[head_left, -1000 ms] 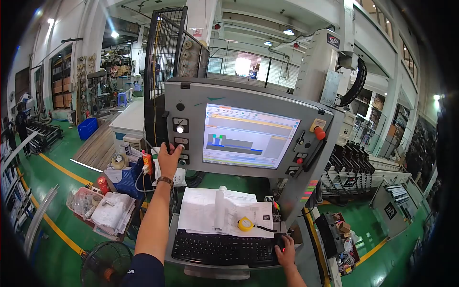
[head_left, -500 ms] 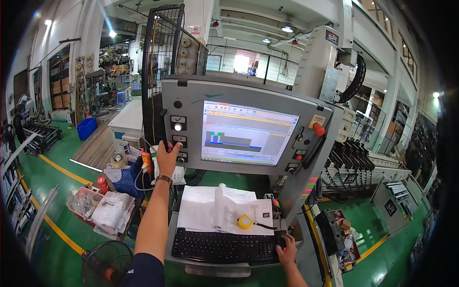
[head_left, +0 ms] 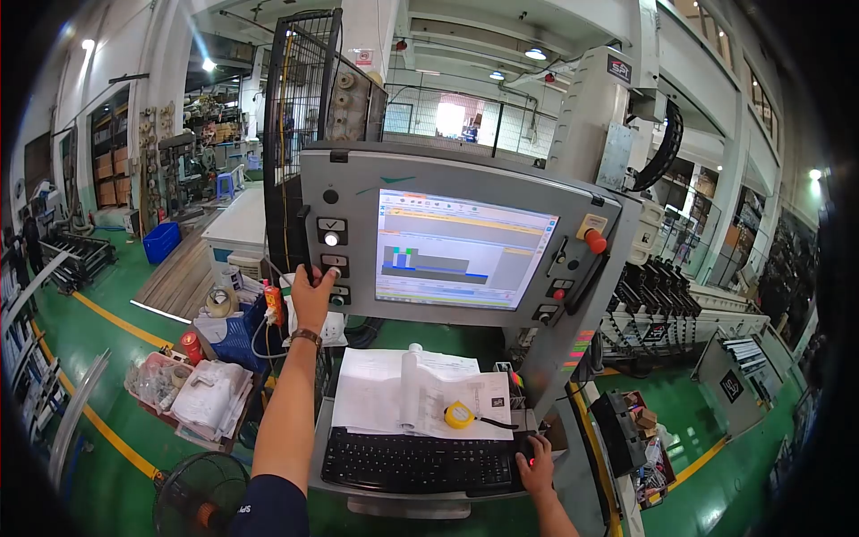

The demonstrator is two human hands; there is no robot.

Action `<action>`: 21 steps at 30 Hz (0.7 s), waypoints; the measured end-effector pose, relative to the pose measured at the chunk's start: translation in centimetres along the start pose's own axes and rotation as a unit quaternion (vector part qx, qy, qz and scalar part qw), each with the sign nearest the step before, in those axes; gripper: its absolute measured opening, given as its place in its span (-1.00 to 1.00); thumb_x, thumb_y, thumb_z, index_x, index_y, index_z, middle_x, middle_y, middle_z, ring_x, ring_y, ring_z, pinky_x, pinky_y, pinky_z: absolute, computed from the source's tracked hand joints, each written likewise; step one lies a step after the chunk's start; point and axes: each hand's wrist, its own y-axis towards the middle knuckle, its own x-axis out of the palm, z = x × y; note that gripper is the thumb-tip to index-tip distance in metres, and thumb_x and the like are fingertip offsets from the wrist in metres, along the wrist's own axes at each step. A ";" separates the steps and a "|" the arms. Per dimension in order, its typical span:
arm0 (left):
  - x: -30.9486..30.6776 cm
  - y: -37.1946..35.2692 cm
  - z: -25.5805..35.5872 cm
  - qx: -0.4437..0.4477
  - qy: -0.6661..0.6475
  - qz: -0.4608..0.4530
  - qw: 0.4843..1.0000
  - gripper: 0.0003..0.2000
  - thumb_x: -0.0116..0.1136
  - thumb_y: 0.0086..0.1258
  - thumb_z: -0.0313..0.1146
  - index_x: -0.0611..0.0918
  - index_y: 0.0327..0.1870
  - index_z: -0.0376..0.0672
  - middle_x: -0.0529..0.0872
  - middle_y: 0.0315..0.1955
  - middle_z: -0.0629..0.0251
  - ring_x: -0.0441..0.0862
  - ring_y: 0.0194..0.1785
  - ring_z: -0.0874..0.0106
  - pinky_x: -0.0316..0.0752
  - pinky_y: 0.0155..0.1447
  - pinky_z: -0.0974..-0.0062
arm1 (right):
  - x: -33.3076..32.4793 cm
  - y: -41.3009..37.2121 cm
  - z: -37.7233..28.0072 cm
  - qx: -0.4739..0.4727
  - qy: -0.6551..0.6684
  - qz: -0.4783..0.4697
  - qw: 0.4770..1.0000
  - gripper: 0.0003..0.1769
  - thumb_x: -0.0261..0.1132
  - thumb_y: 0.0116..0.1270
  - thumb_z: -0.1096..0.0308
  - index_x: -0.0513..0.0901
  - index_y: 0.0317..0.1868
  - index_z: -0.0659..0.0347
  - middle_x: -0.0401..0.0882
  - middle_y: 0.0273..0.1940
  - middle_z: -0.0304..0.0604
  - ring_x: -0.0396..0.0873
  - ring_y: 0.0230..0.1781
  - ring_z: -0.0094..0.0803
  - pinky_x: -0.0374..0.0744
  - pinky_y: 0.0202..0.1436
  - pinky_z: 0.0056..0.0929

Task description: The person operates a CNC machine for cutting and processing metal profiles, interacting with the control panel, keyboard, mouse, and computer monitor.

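Observation:
My left hand [head_left: 311,298] is at the left edge of a grey control panel [head_left: 349,179], its fingers curled at that edge and its thumb on a push button [head_left: 334,272]. My right hand [head_left: 537,467] rests over a black computer mouse [head_left: 528,450] with a red glow, right of a black keyboard [head_left: 416,461]. Behind the keyboard lie printed papers [head_left: 371,389], partly folded over, with a yellow tape measure [head_left: 459,414] on them. The panel's lit screen [head_left: 465,251] shows a grey, blue and green diagram.
A red emergency stop button [head_left: 596,240] sits at the panel's upper right. On the left stand a floor fan [head_left: 201,497], a blue basket [head_left: 242,336] and a bin with white cloths [head_left: 210,394]. A box of parts [head_left: 658,470] is at lower right.
The view has shifted very slightly. Both hands keep their places at the panel's left edge and on the mouse, and the screen looks nearly the same.

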 end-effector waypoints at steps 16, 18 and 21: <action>0.1 0.0 -0.1 -0.001 0.010 0.005 1.000 -0.69 0.49 0.37 -0.33 0.48 -0.30 -0.16 0.46 -0.45 0.53 0.36 -0.37 0.64 0.32 -0.30 0.58 | 0.5 0.2 0.7 -0.035 -0.020 0.001 0.999 -0.47 0.43 0.40 0.26 0.55 0.32 0.22 0.40 0.38 0.13 0.47 0.38 0.13 0.51 0.41 -0.07; 0.0 0.0 -0.1 0.001 0.015 0.005 1.000 -0.69 0.49 0.37 -0.34 0.48 -0.29 -0.16 0.46 -0.44 0.53 0.36 -0.37 0.64 0.32 -0.30 0.58 | 0.4 0.3 0.5 -0.028 -0.013 0.002 1.000 -0.47 0.42 0.41 0.26 0.55 0.33 0.22 0.40 0.38 0.13 0.47 0.38 0.13 0.51 0.40 -0.07; 0.1 0.3 -0.9 0.004 0.008 0.004 1.000 -0.69 0.49 0.36 -0.34 0.49 -0.29 -0.16 0.46 -0.44 0.54 0.36 -0.37 0.64 0.32 -0.30 0.58 | 0.4 0.3 0.4 -0.028 -0.011 0.004 1.000 -0.47 0.42 0.41 0.25 0.56 0.33 0.22 0.41 0.38 0.13 0.48 0.38 0.13 0.52 0.39 -0.08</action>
